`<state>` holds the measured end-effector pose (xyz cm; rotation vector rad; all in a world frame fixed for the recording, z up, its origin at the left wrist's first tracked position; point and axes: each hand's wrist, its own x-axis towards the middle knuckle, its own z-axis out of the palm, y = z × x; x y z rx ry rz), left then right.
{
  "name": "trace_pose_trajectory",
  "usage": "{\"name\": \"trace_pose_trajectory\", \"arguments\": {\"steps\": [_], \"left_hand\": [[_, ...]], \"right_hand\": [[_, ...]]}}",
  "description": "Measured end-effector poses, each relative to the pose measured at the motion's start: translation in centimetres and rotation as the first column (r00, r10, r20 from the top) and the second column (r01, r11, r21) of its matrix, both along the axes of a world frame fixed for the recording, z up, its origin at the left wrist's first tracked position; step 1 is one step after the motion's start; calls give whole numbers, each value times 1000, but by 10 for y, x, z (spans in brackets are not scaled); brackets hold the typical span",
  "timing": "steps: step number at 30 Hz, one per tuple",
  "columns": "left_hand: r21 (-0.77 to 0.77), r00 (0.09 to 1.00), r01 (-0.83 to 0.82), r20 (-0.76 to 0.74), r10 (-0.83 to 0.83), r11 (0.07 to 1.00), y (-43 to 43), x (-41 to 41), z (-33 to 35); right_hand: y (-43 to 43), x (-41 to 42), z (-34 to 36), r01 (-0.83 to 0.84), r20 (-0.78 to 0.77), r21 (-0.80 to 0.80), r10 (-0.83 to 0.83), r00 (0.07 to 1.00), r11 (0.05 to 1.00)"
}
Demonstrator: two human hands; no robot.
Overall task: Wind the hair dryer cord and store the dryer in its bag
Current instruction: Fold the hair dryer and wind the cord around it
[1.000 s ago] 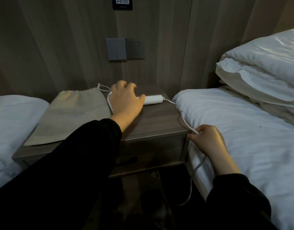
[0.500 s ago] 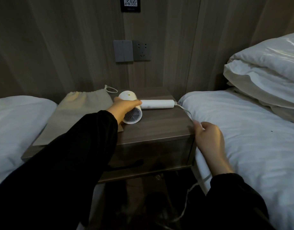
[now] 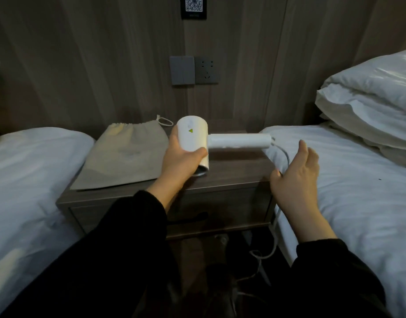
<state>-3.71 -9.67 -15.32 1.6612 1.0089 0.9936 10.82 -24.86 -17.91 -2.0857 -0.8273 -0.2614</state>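
Observation:
My left hand (image 3: 182, 156) grips the barrel of the white hair dryer (image 3: 194, 134) and holds it lifted above the nightstand (image 3: 231, 180), its handle pointing right. The white cord (image 3: 283, 152) leaves the handle's end, runs under my right hand (image 3: 294, 177) and drops to the floor between nightstand and bed. My right hand is spread with fingers apart; the cord passes by its thumb, and I cannot tell if it is pinched. The beige drawstring bag (image 3: 126, 154) lies flat on the nightstand's left half.
White beds (image 3: 358, 203) flank the nightstand on both sides, with stacked pillows (image 3: 371, 104) at the right. A switch and wall socket (image 3: 206, 70) sit on the wood panel above. Loose cord lies on the dark floor (image 3: 257, 255).
My left hand has lifted the dryer off the nightstand and raised it. My right hand has opened its fingers and moved up along the cord.

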Motion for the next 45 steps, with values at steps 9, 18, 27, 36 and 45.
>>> {"name": "trace_pose_trajectory", "arguments": {"steps": [9,18,27,36,45], "left_hand": [[314,981,183,-127,-149,932,-47,-41,-14],[93,916,400,-73,-394,912,-47,-64,-20],[-105,915,404,53,-401,909,-44,-87,-40],[-205,927,374,95,-362,904,-39,-100,-52],[-183,929,348,197,-312,920,-44,-91,-46]], "right_hand": [[6,-32,6,-118,310,-431,270,912,895],[-6,-33,-2,-277,247,-499,441,863,821],[-12,-50,-4,-507,-85,-502,543,836,701],[-13,-51,-28,-536,-225,-416,488,843,734],[-12,-57,-26,-476,-269,-246,413,870,844]]}}
